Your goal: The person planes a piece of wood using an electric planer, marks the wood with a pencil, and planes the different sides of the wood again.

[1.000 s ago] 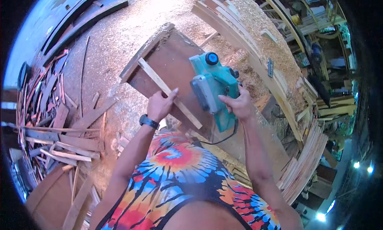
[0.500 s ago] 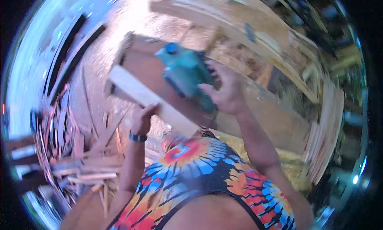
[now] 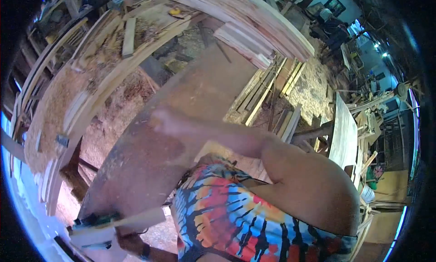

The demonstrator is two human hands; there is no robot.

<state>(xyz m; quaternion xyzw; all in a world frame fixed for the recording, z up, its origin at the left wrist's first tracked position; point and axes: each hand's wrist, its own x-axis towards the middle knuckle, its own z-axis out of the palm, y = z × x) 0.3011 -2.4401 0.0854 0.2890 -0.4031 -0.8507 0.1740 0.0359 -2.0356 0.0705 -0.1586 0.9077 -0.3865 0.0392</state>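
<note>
My right hand (image 3: 168, 122) is over the brown workbench (image 3: 150, 155), its arm stretched across in front of me. Motion smears its fingers, and I see no tool in it. At the lower left, my left hand (image 3: 129, 240) is on the near side of a pale wooden strip (image 3: 141, 220), seemingly gripping it. A green power tool (image 3: 96, 220), its shape mostly hidden, lies on the bench just beyond the strip.
Sawdust-covered planks (image 3: 97, 84) run along the bench's far side. Long stacked boards (image 3: 254, 16) lie at the top, with loose timber (image 3: 259, 94) on the right. A person (image 3: 334, 32) is far back at the upper right.
My view has swung to the right, so the green tool and the strip now sit at the lower left. My right hand has moved away from the tool, farther along the bench.
</note>
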